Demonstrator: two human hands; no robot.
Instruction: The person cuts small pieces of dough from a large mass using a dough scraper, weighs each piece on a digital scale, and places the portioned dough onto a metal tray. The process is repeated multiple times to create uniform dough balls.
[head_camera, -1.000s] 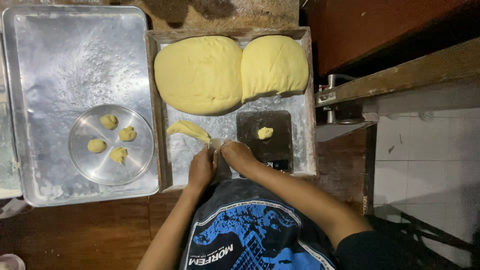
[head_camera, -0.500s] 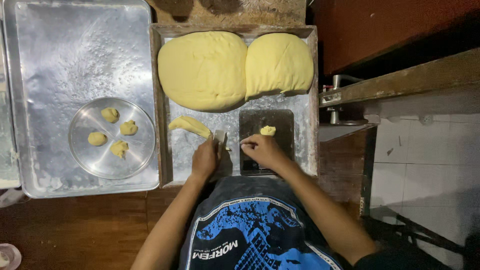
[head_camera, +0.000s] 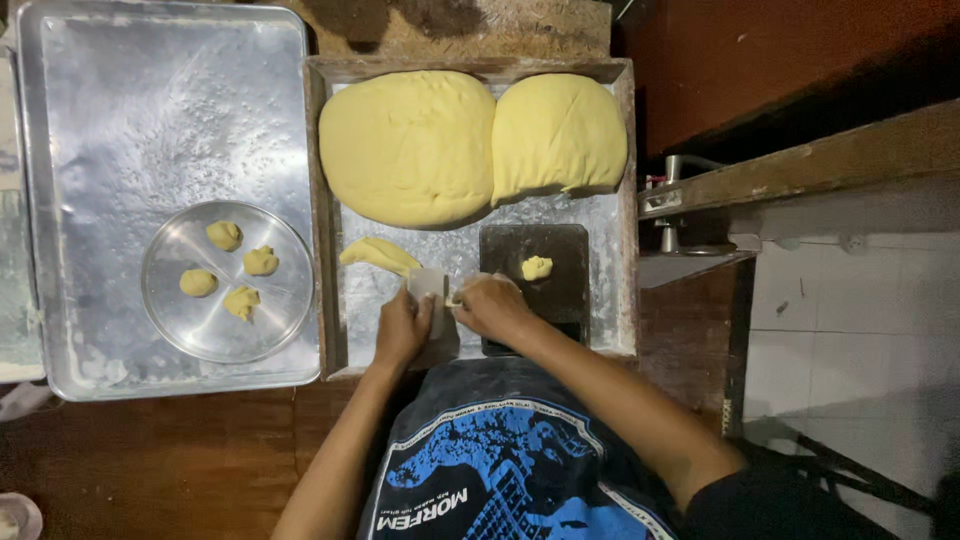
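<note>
We see our two hands draw together at about six o'clock in the wooden tray (head_camera: 328, 215). A second ago they were pressed close over the floured bottom; half a second ago the right hand (head_camera: 492, 305) reached out toward the dark scale (head_camera: 535, 285), and now it is back against the left hand (head_camera: 403, 325). The left hand closes around a pale flat scraper (head_camera: 428, 287), holding it upright on the flour. The right hand's fingertips pinch a tiny yellow bit of dough just beside the scraper's edge.

The small dough piece (head_camera: 536, 267) sits on the scale at three o'clock from our hands, unchanged. The dough strip (head_camera: 378, 255) lies at eleven o'clock, touching nothing. Two big dough mounds (head_camera: 470, 145) fill the far end at twelve o'clock. Four portions rest in the round pan (head_camera: 175, 310) at nine o'clock, the same count as before, so we judge the portion on the scale is being adjusted.
</note>
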